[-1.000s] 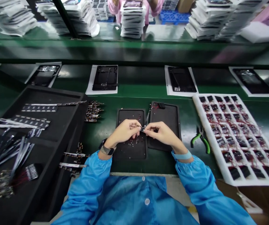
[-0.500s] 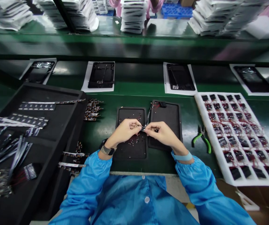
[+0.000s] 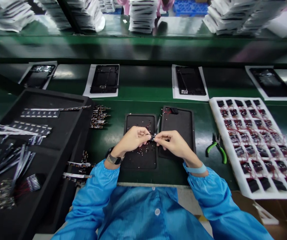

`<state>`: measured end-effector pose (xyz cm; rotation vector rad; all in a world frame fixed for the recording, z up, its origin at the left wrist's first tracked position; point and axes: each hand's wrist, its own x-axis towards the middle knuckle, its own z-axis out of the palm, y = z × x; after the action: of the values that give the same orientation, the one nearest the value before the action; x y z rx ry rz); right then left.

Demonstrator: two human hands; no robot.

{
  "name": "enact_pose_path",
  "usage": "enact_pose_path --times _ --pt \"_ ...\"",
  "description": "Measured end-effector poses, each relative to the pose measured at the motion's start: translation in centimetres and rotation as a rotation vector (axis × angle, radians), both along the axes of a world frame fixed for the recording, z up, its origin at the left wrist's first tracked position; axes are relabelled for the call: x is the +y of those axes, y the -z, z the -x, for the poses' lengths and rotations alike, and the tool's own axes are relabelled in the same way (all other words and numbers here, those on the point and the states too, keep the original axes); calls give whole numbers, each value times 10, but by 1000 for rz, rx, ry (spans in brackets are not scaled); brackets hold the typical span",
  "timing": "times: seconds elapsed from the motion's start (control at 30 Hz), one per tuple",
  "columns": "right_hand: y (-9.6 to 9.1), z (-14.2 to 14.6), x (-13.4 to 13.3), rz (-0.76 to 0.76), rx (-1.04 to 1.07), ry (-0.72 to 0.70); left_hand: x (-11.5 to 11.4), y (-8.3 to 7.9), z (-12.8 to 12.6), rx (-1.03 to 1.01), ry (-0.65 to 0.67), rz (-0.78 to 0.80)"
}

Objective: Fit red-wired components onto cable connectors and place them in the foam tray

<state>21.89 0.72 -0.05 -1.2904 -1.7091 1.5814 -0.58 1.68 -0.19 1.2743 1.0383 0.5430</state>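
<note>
Small electronic part point(image 3: 152, 137), too tiny from here to make out properly, is pinched between both hands over the right side of a black tray point(image 3: 146, 164). A slack grip could let it slip among the scattered white bits point(image 3: 140, 153) below. Left hand point(image 3: 135, 138) and right hand point(image 3: 170, 141) nearly meet, each thumb closed toward its forefinger, wrists angled inward.

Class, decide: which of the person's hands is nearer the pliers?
Right. The right hand is left of the pliers, not touching them; the left hand is farther left, beyond it.
</note>
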Motion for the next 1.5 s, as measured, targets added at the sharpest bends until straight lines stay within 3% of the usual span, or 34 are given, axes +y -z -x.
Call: enact_pose_path --times 0.17,0.57,1.3,1.4,1.5 --pt "2 3 -3 21 10 3 -2 -1 1 38 -2 -44" --pt "1 3 -5 104 137 4 1 0 7 -104 67 32" --pt "-5 5 -6 157 157 -27 -3 -4 6 -121 64 72" --pt "-8 1 -4 59 125 -20 -3 -10 9 -139 33 43" --pt "-13 -6 -3 -244 40 52 -3 -21 18 -179 -83 -42"
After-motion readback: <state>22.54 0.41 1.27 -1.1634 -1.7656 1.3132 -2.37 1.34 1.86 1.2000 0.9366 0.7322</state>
